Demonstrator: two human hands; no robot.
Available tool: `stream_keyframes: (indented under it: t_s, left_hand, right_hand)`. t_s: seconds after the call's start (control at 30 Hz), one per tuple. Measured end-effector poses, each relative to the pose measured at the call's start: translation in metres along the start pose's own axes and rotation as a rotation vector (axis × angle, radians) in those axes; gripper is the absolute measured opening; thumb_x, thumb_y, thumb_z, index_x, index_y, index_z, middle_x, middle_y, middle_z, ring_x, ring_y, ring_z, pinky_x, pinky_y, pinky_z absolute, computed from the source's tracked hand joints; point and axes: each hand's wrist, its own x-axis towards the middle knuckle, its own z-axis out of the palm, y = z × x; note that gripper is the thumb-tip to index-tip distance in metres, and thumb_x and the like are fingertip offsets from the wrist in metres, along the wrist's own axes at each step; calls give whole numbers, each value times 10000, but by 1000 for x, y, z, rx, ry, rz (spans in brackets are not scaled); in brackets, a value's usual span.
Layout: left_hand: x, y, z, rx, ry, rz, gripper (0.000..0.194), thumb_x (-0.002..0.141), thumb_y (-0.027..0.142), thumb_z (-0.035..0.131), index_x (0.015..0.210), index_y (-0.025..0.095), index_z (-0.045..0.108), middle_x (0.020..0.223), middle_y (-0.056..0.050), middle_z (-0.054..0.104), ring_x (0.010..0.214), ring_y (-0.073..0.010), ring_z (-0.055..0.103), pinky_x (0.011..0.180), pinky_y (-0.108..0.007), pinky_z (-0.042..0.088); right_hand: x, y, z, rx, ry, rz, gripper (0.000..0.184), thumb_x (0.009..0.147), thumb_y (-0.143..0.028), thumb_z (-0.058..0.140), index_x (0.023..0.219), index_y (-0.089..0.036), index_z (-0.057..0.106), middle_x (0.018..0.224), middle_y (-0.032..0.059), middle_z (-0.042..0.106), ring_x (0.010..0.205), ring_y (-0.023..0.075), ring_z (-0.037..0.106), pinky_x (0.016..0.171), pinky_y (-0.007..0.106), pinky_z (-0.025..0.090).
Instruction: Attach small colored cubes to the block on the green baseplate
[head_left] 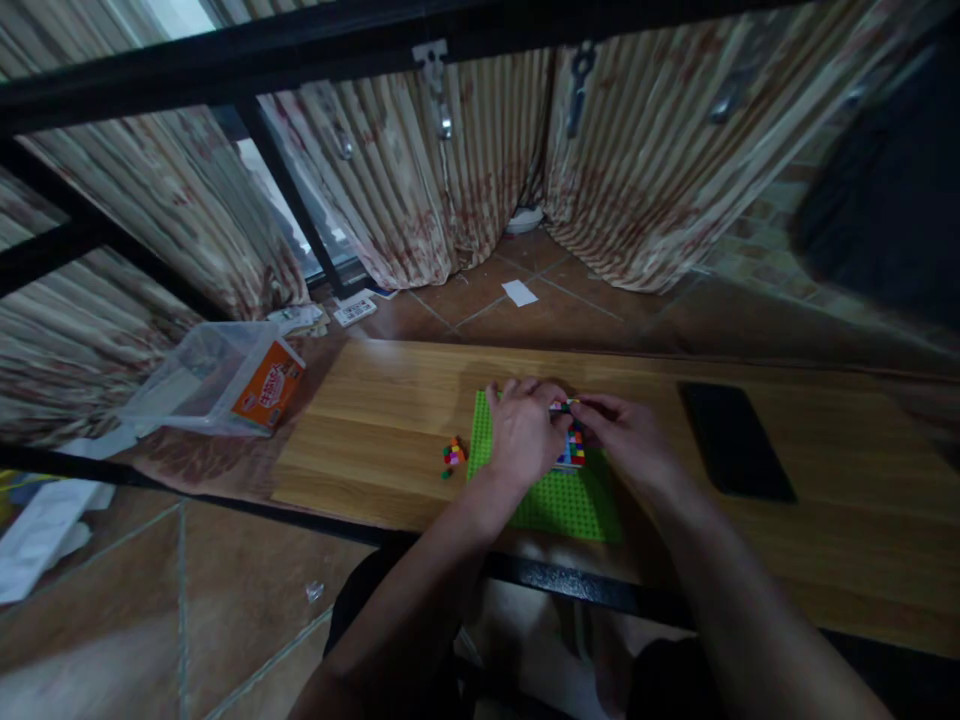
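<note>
A green studded baseplate [566, 505] lies on the wooden table. On it is a flat build of small multicoloured toy bricks [576, 450], partly covered by my hands. My left hand [525, 430] arches over the build's left side, its fingers bent round the far edge and its thumb against the bricks. From the right, my right hand [626, 432] has thumb and forefinger closed at the build's far right corner. Any single brick between those fingertips is too small to make out. Left of the baseplate sits a small cluster of loose toy bricks [454, 453].
A black phone or tablet-like slab [735, 440] lies on the table [847, 500] to the right. A clear plastic bin [195, 375] with an orange label stands past the table's left end. Dark metal bars [360, 45] cross above, before curtains [480, 170].
</note>
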Motion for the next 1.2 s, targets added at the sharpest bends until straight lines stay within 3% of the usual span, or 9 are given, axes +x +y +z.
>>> stream_keyframes:
  t_s: [0.33, 0.6, 0.83, 1.07, 1.2]
  left_hand:
    - [-4, 2, 2, 7, -6, -3, 127, 859, 242, 676, 984, 237, 696, 1047, -38, 700, 1068, -267, 572, 1022, -494, 367]
    - [-4, 2, 3, 0, 4, 9, 140, 869, 238, 656, 1003, 231, 693, 1053, -41, 700, 1041, -263, 570, 955, -448, 410]
    - [-4, -1, 1, -17, -16, 15, 155, 871, 233, 644, 1018, 239, 694, 1046, -50, 693, 1038, -263, 563, 943, -429, 424]
    - [-6, -8, -2, -130, 7, 73, 270, 868, 105, 553, 1101, 181, 665, 1079, -81, 692, 1042, -245, 584, 969, -407, 465]
    - [-9, -11, -6, -205, 53, 31, 338, 848, 74, 545, 1149, 193, 639, 1159, -85, 675, 1128, -249, 582, 1011, -422, 473]
  right_hand:
    - [2, 2, -5, -114, 20, -57, 436, 698, -550, 731, 930, -183, 772, 741, 60, 745, 641, 220, 660, 644, 373, 540]
    - [4, 4, -6, -113, -18, -49, 447, 708, -557, 712, 952, -187, 768, 786, 69, 755, 671, 240, 678, 675, 403, 556]
    - [2, -1, -1, -158, 1, -122, 392, 751, -534, 659, 919, -196, 766, 843, 78, 769, 734, 248, 684, 663, 369, 521]
    - [-5, -6, 7, -146, -12, -150, 362, 790, -519, 623, 905, -199, 748, 827, 67, 764, 748, 230, 681, 710, 358, 523]
    - [-4, -8, -14, -139, 57, -164, 455, 841, -598, 572, 980, -197, 735, 908, 83, 763, 789, 235, 695, 729, 358, 537]
